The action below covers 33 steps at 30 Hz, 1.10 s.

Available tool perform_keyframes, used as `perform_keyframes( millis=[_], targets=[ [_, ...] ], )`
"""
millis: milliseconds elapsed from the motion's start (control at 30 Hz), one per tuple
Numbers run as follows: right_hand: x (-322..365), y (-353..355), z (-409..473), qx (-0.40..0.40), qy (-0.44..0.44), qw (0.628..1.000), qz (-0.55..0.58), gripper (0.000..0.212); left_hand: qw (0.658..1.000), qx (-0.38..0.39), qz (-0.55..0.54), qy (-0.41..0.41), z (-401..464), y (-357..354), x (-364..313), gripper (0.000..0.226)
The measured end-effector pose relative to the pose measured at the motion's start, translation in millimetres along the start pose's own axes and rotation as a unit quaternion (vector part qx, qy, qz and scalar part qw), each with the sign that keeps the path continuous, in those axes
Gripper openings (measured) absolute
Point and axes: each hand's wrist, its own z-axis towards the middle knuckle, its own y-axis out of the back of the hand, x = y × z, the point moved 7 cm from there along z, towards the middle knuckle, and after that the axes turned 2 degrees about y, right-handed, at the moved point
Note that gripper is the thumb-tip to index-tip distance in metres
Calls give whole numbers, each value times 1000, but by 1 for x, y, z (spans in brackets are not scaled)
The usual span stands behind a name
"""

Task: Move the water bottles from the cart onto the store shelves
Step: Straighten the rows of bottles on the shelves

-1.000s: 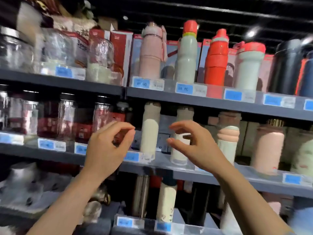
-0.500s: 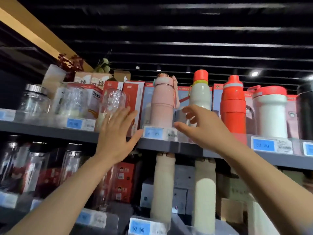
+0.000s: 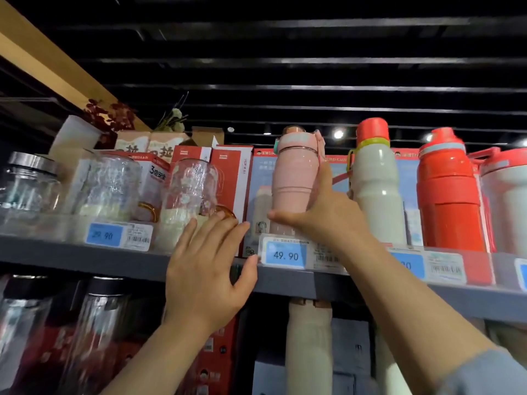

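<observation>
Pink bottle (image 3: 295,178) now gripped by right hand (image 3: 328,215), left hand (image 3: 205,277) lower

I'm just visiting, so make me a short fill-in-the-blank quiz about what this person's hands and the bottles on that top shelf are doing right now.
1. The right hand grips the ____ bottle.
2. The price tag below that bottle reads ____.
3. The left hand is open and holds ____.
4. Right of the white bottle stands a bottle coloured ____.

Missing words: pink; 49.90; nothing; red
</observation>
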Motion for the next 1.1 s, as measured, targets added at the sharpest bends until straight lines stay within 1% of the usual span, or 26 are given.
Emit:
perform_keyframes(
  millis=[67, 133, 300, 400, 467, 567, 667, 733, 833, 967, 1033, 1100],
  targets=[
    [-3, -5, 1, 18, -11, 1000, -8, 129, 1000, -1, 2, 1, 0, 0, 0, 50],
    [-6, -9, 1, 38, -24, 999, 3, 129, 1000, -10, 3, -1, 0, 1, -2, 49],
    [-16, -10, 4, 73, -44, 992, 95, 112, 1000, 3, 6, 5, 0, 0, -1, 50],
    [-18, -12, 4, 84, -42, 988, 125, 102, 1000, 1, 3, 5, 0, -1, -1, 49],
    [-18, -12, 5, 82, -41, 987, 129, 100, 1000, -2, 1, 2, 0, 0, -1, 48],
    [-16, -9, 1, 72, -44, 991, 100, 107, 1000, -7, 2, 4, -1, 2, -1, 47],
    [-12, -6, -3, 49, -48, 997, 30, 123, 1000, -10, 2, 6, 0, 4, -3, 47],
    [-11, -5, -4, 34, -47, 998, 19, 128, 1000, -11, 1, 0, 0, 5, -3, 47],
    [-12, -5, -2, 32, -38, 996, 69, 121, 1000, -15, 1, -7, 0, 6, -4, 46],
    [-19, 1, -1, 65, -43, 985, 154, 105, 1000, -17, 0, -8, 0, 6, -4, 45],
    [-20, 2, -3, 77, -55, 982, 162, 107, 1000, -16, 2, -8, -1, 5, -4, 45],
    [-15, 2, -7, 67, -48, 989, 122, 116, 1000, -17, 4, -7, -1, 5, -4, 45]
  ],
)
